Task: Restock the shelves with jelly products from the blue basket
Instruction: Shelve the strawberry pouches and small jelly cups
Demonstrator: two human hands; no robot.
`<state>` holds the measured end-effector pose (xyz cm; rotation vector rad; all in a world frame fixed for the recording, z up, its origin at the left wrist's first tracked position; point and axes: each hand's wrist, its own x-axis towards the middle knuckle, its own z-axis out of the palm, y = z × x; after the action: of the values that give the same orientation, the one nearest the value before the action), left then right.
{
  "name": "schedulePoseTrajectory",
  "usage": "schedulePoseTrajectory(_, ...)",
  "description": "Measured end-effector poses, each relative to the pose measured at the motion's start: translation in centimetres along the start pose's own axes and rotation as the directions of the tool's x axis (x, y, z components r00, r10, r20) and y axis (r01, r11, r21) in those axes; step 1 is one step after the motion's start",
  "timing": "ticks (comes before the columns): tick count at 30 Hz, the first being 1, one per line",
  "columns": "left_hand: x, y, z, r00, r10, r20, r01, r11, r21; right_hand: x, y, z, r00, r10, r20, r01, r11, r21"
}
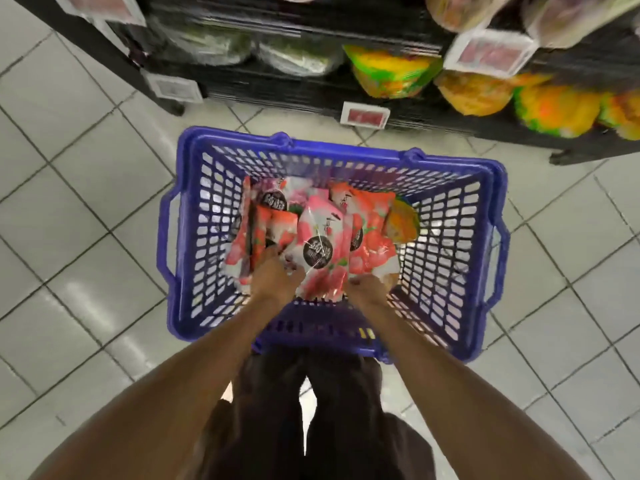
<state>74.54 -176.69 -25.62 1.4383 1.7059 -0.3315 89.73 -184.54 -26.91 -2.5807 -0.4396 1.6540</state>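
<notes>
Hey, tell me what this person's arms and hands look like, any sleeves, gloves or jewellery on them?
Both forearms are bare, with no sleeves in view. The left hand and right hand wear no gloves, and no watch, bracelet or ring shows on what is visible. Below the arms, dark clothing covers the legs.

Fingers of the left hand (273,277) and right hand (367,289) are buried under the pink jelly packets (320,251). Beyond them, the shelf goods (388,72) are motion-blurred, price tags (365,116) unreadable.
</notes>
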Motion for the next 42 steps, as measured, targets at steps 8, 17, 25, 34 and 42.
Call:
schedulePoseTrajectory(8,2.3,-0.2,2.9,0.985,-0.076,0.155,0.072,0.997,0.029,2.9,0.4,4.0,0.978,0.195,0.072,-0.207,0.897,0.392)
schedulePoseTrajectory(17,-2.9,0.4,-5.4,0.918,0.028,0.395,0.25,0.732,-0.633,-4.7,-0.2,-2.7,0.978,-0.072,0.193,-0.103,0.641,0.76)
schedulePoseTrajectory(25,-9.3,4.2,-15.5,0.945,0.034,0.326,0.204,0.718,-0.665,-14.5,-4.1,-10.5,0.965,-0.241,0.107,-0.026,0.318,0.948)
schedulePoseTrajectory(34,-24.4,12.9,-31.6,0.916,0.353,0.19,-0.03,0.533,-0.845,-34.7,-12.3,-24.9,0.877,-0.476,0.072,0.036,0.214,0.976)
schedulePoseTrajectory(42,-39.0,23.4,-46.8,0.838,0.52,-0.168,-0.389,0.352,-0.851,-52.6,-19.4,-36.5,0.73,-0.673,-0.118,0.404,0.286,0.869)
